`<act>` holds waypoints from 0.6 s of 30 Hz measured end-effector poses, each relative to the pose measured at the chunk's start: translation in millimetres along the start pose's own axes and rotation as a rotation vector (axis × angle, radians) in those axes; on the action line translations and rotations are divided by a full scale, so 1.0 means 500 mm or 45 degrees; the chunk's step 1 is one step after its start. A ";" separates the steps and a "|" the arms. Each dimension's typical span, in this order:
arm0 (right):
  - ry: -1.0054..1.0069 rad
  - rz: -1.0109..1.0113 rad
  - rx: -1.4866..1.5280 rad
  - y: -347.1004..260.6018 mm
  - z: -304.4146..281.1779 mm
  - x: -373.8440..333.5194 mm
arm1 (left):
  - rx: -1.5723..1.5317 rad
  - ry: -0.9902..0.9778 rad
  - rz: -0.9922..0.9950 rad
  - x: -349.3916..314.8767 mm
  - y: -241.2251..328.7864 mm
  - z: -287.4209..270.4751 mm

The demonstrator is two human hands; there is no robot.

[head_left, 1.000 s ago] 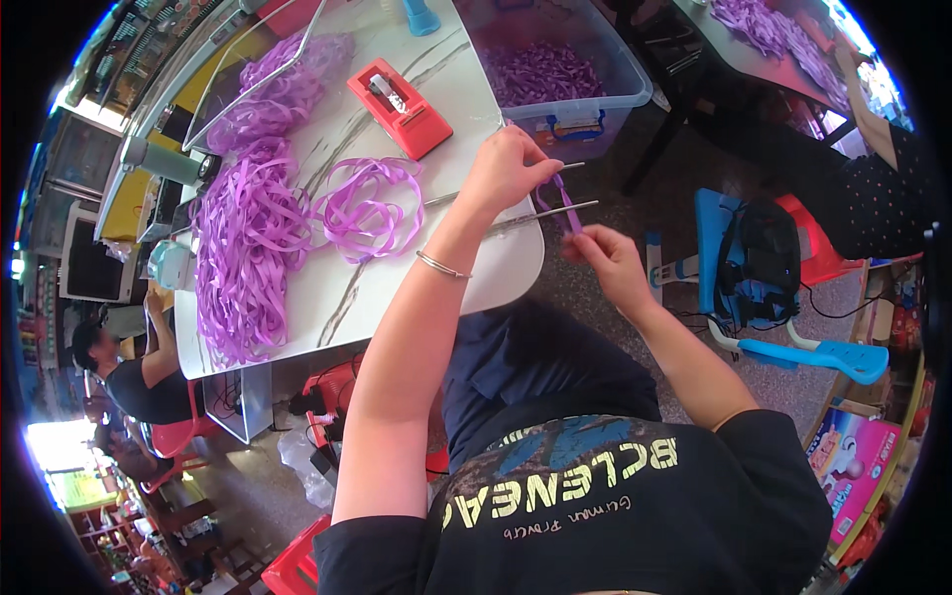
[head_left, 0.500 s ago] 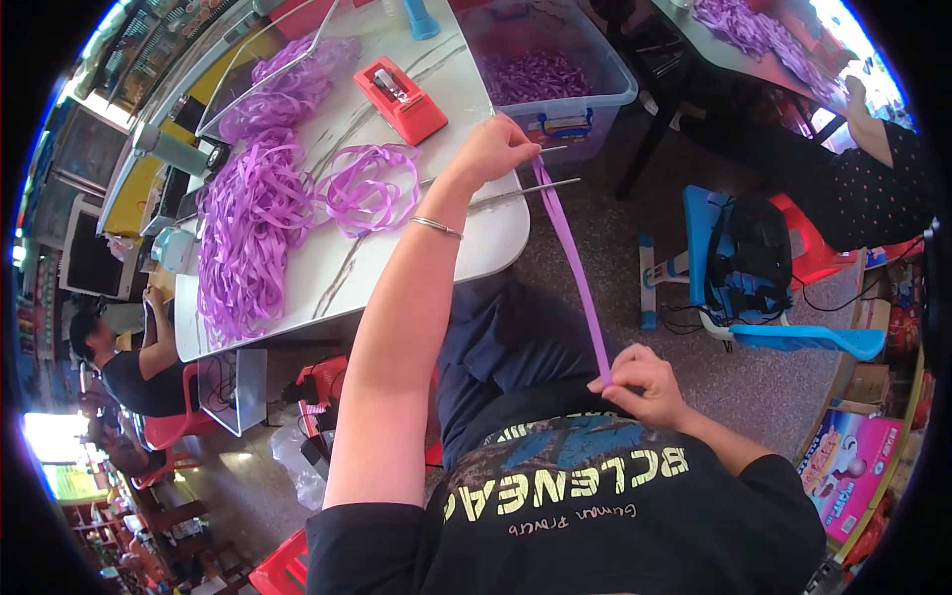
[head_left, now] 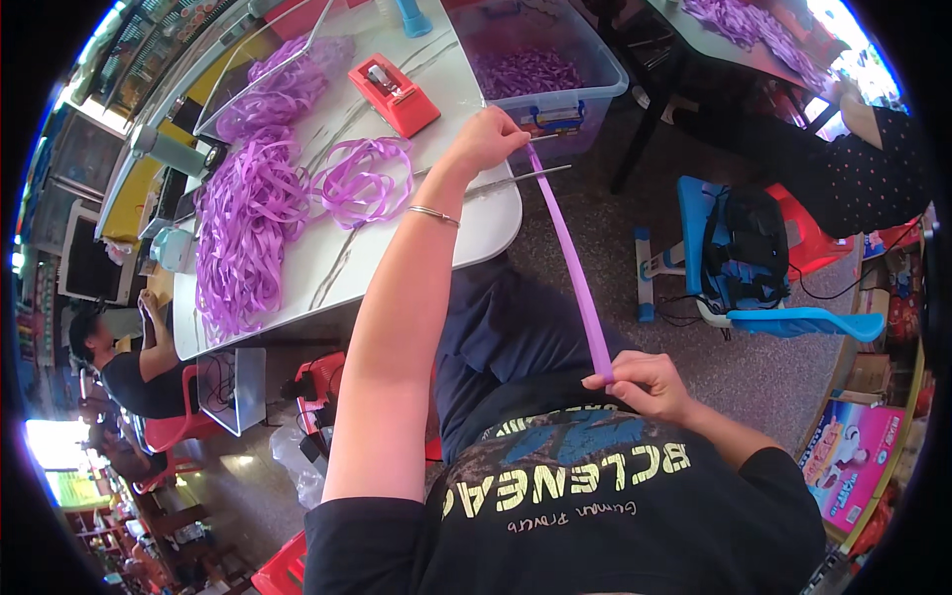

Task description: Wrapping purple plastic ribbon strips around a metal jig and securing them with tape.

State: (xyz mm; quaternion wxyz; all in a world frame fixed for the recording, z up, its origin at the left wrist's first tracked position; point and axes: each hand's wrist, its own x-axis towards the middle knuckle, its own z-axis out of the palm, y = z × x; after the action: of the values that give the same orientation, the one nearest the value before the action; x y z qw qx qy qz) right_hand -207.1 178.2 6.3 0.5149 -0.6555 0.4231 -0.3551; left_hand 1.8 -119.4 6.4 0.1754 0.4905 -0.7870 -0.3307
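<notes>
Right now, a flat, shiny purple ribbon strip (head_left: pixel 567 252) stretches taut between both hands, beyond the near right corner of the white marbled table (head_left: pixel 474 230). Its near end is pinched between the right hand's (head_left: pixel 650 385) thumb and fingers. At its far end, beside two thin metal rods (head_left: pixel 501 181), the left hand's (head_left: pixel 488 139) fingers are drawn together; what they grip I cannot tell. Farther left lies a loose purple ribbon coil (head_left: pixel 342 210).
</notes>
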 end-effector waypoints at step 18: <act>-0.004 -0.416 0.310 -0.114 -0.219 0.767 | -0.165 0.183 0.348 -0.016 -0.024 0.008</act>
State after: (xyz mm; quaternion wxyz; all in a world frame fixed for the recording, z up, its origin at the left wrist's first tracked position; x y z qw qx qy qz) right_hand -145.4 -209.6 97.3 0.5265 -0.6490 0.2642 -0.4814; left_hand 10.8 -114.3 -4.5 0.3058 0.3890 -0.8087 -0.3181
